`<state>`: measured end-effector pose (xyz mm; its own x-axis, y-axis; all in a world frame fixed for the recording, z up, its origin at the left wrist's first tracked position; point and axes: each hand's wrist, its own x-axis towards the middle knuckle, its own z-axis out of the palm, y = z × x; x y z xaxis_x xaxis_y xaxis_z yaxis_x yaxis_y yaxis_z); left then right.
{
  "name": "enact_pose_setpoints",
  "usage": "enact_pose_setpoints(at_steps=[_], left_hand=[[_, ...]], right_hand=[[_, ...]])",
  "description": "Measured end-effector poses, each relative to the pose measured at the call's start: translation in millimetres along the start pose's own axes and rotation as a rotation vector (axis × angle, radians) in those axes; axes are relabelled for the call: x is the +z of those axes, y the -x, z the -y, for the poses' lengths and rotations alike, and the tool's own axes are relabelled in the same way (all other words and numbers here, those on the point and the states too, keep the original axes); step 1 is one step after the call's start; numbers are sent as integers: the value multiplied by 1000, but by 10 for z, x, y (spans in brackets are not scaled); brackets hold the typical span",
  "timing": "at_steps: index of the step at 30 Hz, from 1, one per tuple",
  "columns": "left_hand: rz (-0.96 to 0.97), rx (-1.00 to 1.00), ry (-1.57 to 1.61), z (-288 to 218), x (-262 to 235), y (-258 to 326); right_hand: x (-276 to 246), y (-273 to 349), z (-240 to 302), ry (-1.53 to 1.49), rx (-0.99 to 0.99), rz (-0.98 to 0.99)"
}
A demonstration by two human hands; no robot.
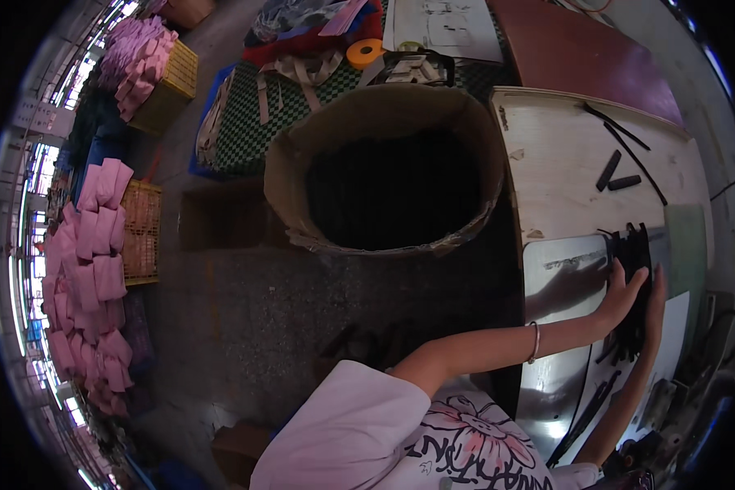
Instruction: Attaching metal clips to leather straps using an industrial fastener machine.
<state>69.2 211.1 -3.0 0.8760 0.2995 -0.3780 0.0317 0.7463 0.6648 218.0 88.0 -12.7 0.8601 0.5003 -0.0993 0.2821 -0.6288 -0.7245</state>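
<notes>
Both grips pressed flat, left hand (623, 296) and right hand (655, 300), around black strips (634, 282) on counter (563, 175) at 3 o'clock. Big cardboard barrel (384, 167) at 12, pink stacks (86, 278) at 9.

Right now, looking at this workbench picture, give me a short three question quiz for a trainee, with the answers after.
1. True or false: both hands rest on the stack of black strips on the metal sheet.
2. What stands left of the wooden table? A) cardboard barrel B) blue drum C) metal bin
3. What colour are the folded pieces heaped on the yellow crates?

Key:
1. True; the left hand and right hand press it from either side.
2. A, the cardboard barrel.
3. Pink.
</notes>
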Motion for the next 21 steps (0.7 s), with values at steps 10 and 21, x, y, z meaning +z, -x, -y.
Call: enact_pose_setpoints(at_steps=[10, 21], left_hand=[[604, 50, -622, -1872, -2318, 1905], [1047, 435, -2902, -1016, -4390, 775]], right_hand=[[810, 668, 677, 966, -418, -248], [1572, 1649, 1442, 405, -470, -57]])
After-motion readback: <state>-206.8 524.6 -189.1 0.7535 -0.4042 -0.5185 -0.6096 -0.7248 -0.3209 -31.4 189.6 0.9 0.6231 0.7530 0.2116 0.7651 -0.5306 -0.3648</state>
